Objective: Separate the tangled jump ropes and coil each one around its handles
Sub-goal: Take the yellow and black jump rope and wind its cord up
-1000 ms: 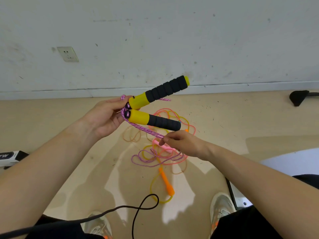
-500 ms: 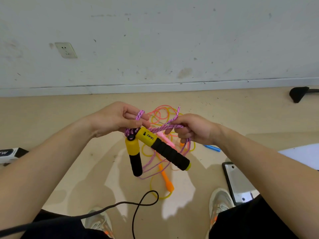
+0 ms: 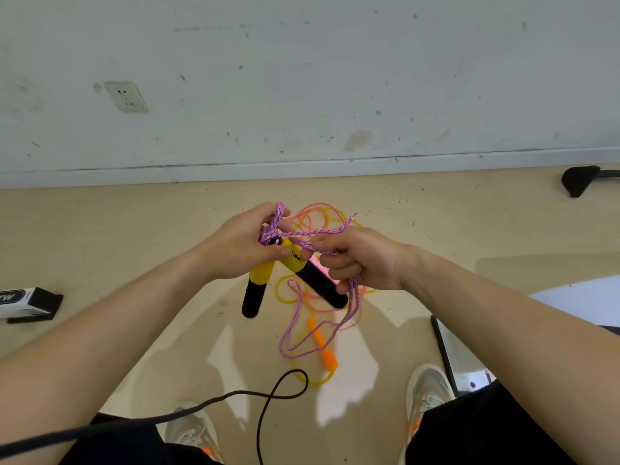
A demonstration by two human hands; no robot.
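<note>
- Your left hand (image 3: 241,245), centre of the frame, pinches the two yellow-and-black handles (image 3: 256,290) at their yellow collars, along with a bight of the purple rope (image 3: 279,211). The handles hang down and splay apart. With so short a hold at the top, one handle could twist free and drop.
- Your right hand (image 3: 362,260), just right of centre, has its fingers curled round several strands of the same rope, and one strand runs across between your hands. If you wind while the handles are splayed, the turns will probably sit slack and slide off.
- The rope's free loop hangs to lower centre, over the orange handle (image 3: 324,352) and the pink and yellow ropes (image 3: 322,206) on the floor. I cannot tell whether it passes through them. If it does, pulling would drag the pile up and tighten the tangle.
- A black cable (image 3: 268,394) loops between your shoes at the bottom of the frame. The swinging loop could catch on it.
</note>
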